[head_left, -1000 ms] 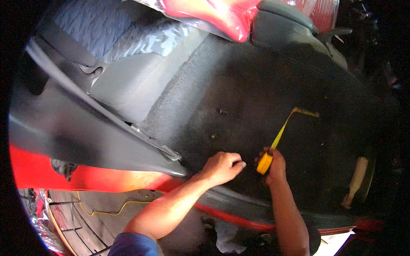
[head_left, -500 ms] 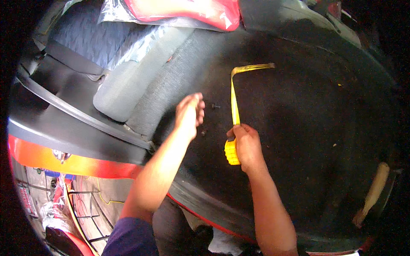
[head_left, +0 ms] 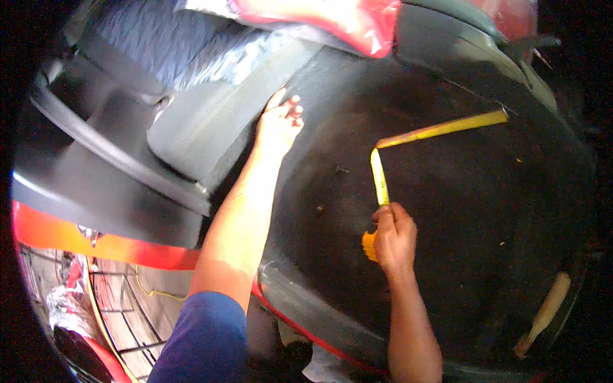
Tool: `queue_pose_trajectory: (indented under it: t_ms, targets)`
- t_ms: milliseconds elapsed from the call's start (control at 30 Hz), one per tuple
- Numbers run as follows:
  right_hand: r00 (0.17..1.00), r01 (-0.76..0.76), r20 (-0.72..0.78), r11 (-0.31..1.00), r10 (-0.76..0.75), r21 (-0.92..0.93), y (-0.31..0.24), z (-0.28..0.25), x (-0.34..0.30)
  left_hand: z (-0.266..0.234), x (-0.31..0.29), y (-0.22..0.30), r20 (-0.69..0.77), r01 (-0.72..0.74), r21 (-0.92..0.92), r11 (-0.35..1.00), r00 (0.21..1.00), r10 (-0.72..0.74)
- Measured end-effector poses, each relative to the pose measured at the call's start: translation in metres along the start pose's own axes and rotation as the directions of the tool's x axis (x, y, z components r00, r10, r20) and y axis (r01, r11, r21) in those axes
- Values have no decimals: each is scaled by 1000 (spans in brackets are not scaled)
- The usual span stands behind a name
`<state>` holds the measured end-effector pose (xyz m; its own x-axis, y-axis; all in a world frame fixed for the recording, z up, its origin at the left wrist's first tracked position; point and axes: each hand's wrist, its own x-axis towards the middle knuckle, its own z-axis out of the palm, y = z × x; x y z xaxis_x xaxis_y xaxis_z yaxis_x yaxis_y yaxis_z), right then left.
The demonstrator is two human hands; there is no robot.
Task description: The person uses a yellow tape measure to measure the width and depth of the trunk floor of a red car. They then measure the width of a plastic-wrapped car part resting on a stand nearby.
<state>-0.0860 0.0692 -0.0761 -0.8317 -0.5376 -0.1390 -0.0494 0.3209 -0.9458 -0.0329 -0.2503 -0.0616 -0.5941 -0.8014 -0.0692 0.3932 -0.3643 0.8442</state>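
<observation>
My right hand (head_left: 396, 240) is wrapped round a yellow tape measure (head_left: 370, 245) above the dark floor of a car's cargo area. Its yellow blade (head_left: 440, 129) runs out past my fingers, bends sharply, and stretches off to the right. My left hand (head_left: 280, 122) holds nothing. With its fingers apart and loosely curled, it is raised beside the grey seat back (head_left: 217, 124); whether it touches the seat, I cannot tell. A small dark piece (head_left: 343, 169) and a tiny pale bit (head_left: 320, 209) lie on the dark floor (head_left: 447, 255) between my hands.
Beyond the seat lies a red item in clear plastic (head_left: 319, 19). A black plastic sill (head_left: 115, 159) and an orange-red body edge (head_left: 128, 252) curve along the left. A long pale strip (head_left: 543, 316) rests at the right rim. Black wire racking (head_left: 121, 306) stands at lower left.
My left hand has moved up toward the seat, its fingers spreading. My right hand has shifted right and slightly down with the tape measure. The blade's bent end now reaches further right.
</observation>
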Motion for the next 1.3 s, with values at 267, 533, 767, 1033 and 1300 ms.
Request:
queue_pose_trajectory:
  t_ms: [267, 533, 767, 1033, 1300]
  targets:
    - [991, 135, 52, 917, -124, -375, 13, 10, -3, 21, -2, -3, 6, 17, -41, 999, 1000, -17]
    - [987, 162, 92, 836, -134, -524, 14, 13, -6, 6, 11, -4, -37, 26, -222, 975, 999, -35]
    - [986, 154, 135, 828, -95, -540, 14, 16, -6, 8, 5, -6, -103, 12, 151, 988, 995, 4]
    - [986, 166, 120, 826, -119, -539, 15, 15, -5, 46, -18, 48, 711, -296, 667, -684, 528, 465]
    - [996, 92, 33, 868, -88, -489, 13, 9, 0, 93, -32, 125, 141, 123, 611, -782, 955, 260]
